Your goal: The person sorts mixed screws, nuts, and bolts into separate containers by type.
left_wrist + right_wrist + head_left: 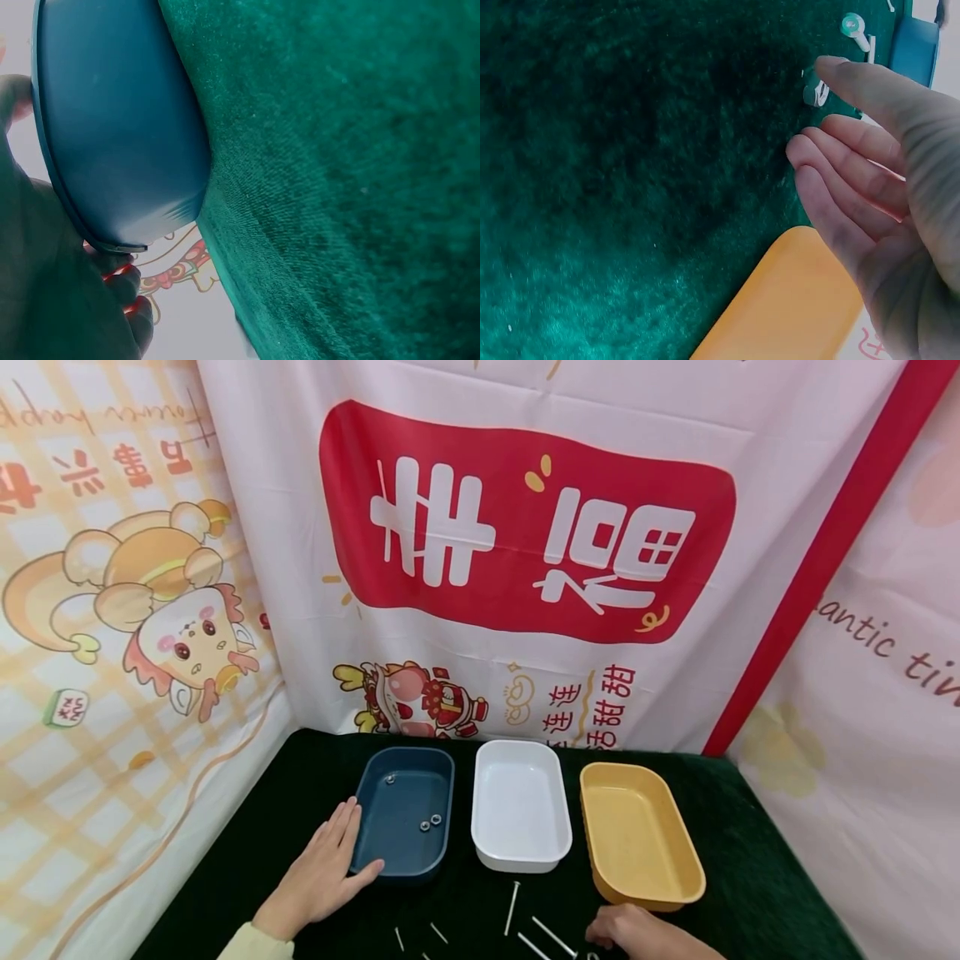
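My left hand (318,872) rests against the left rim of a blue tray (405,862), its fingers straight and its thumb on the near corner. In the left wrist view the tray's side wall (120,127) stands beside the palm. Three metal nuts lie in this tray, one a nut (425,826) near its middle. My right hand (637,931) is low over the cloth, just in front of the yellow tray (637,827). In the right wrist view a small shiny ring-shaped metal piece (817,91) lies between thumb and bent fingers, with a gap on the finger side.
A white tray (521,858) stands between the blue and yellow ones. Long screws, one a screw (512,908), and several smaller ones, such as a short screw (438,932), lie on the dark green cloth (465,910). A printed curtain (285,610) hangs behind.
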A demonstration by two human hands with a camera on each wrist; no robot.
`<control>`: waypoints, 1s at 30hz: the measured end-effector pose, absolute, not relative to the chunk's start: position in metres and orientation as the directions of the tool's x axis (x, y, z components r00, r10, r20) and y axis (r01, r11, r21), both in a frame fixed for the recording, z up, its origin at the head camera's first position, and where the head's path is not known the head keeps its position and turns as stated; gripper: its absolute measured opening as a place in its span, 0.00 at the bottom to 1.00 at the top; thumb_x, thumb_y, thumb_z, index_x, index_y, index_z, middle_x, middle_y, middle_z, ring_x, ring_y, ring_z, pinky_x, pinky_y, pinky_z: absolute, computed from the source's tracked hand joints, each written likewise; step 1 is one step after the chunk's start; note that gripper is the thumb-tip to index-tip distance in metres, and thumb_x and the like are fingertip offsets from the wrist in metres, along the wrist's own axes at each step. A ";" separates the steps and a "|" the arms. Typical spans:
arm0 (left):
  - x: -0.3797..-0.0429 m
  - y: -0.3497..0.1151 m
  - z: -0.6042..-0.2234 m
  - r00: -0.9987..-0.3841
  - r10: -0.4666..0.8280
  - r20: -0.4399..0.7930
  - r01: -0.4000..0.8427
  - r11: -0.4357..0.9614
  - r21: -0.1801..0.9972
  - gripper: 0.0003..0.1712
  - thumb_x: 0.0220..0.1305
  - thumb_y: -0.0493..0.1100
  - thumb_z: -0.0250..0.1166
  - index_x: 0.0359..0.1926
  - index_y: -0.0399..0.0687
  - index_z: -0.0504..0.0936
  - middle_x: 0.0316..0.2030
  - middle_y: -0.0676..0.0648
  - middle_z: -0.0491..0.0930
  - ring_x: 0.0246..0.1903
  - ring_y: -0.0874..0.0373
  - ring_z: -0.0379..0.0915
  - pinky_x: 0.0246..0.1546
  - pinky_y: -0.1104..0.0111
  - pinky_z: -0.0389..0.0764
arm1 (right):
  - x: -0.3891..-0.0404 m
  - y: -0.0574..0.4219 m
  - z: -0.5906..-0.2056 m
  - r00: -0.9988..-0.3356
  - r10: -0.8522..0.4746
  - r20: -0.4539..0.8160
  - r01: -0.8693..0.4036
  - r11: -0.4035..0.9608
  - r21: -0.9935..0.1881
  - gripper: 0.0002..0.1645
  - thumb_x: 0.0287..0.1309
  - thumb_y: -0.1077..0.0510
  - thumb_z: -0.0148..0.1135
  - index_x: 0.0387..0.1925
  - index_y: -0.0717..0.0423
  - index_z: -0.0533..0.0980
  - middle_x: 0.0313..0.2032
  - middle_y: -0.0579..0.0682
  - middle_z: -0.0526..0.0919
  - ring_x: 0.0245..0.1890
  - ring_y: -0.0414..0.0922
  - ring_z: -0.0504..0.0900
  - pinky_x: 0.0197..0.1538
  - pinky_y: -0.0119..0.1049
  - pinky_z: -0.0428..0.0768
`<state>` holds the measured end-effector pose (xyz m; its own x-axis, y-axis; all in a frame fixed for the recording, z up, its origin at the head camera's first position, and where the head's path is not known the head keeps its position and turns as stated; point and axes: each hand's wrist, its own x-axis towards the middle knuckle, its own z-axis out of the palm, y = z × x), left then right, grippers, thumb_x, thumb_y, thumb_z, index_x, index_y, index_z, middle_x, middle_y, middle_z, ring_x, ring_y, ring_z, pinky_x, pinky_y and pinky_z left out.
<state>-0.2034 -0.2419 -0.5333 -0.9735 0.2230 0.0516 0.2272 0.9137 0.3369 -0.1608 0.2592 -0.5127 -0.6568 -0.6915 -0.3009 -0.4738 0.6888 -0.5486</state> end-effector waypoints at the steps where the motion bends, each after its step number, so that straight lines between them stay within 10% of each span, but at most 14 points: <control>1: -0.204 -0.242 -0.533 -0.973 0.223 0.054 0.228 0.913 0.337 0.61 0.71 0.77 0.55 0.83 0.35 0.50 0.85 0.36 0.46 0.84 0.35 0.43 0.80 0.36 0.54 | -0.161 0.259 -0.514 -0.657 -0.694 -0.293 -0.486 0.687 -0.540 0.15 0.64 0.52 0.74 0.51 0.48 0.87 0.37 0.32 0.86 0.33 0.25 0.79 0.41 0.25 0.85; 30: -0.205 -0.241 -0.533 -0.975 0.222 0.023 0.217 0.919 0.330 0.63 0.70 0.79 0.53 0.84 0.35 0.49 0.85 0.36 0.44 0.84 0.34 0.42 0.80 0.35 0.53 | -0.166 0.253 -0.520 -0.623 -0.722 -0.302 -0.575 0.684 -0.449 0.05 0.63 0.54 0.73 0.39 0.39 0.86 0.30 0.29 0.83 0.27 0.24 0.77 0.33 0.22 0.82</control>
